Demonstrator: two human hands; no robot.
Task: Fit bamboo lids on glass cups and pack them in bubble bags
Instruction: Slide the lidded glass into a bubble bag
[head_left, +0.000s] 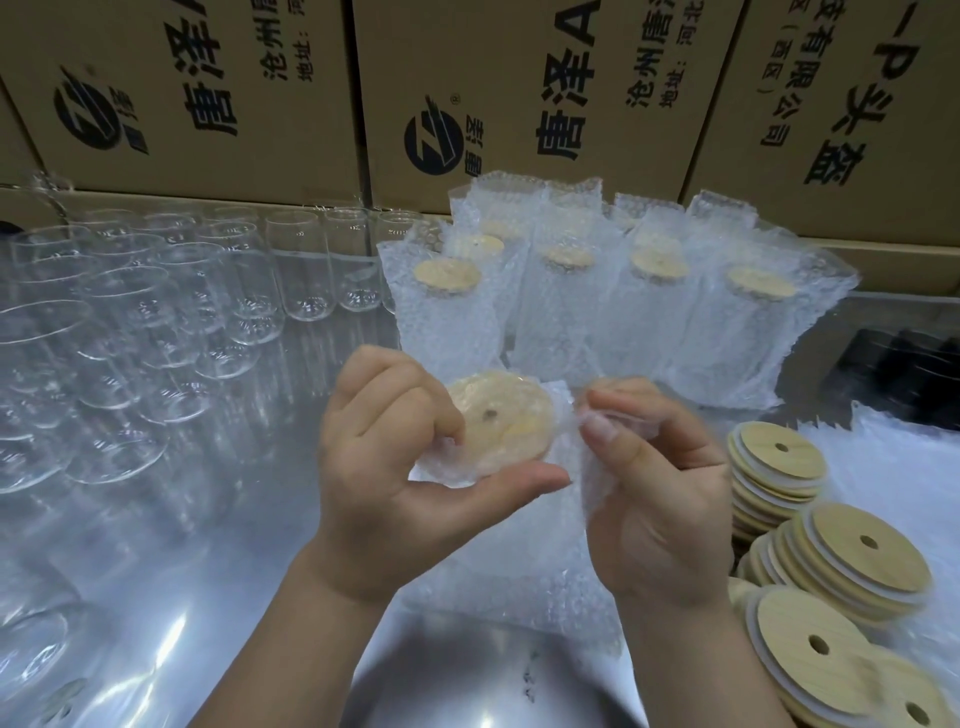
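Observation:
A glass cup with a round bamboo lid (506, 421) stands inside a clear bubble bag (550, 571) in front of me, seen from above. My left hand (395, 483) pinches the bag's mouth at the lid's left edge, thumb lying under the lid. My right hand (654, 493) pinches the bag's opening on the right side. The cup's body is hidden by the bag and my hands. Several packed cups in bubble bags (613, 306) stand upright behind. Loose bamboo lids (831, 556) with centre holes lie stacked at the right.
Many empty glass cups (156, 322) crowd the left of the shiny metal table (249, 613). Printed cardboard boxes (519, 93) form a wall at the back. A dark object (904, 374) sits far right, with flat bubble bags (909, 467) beside it.

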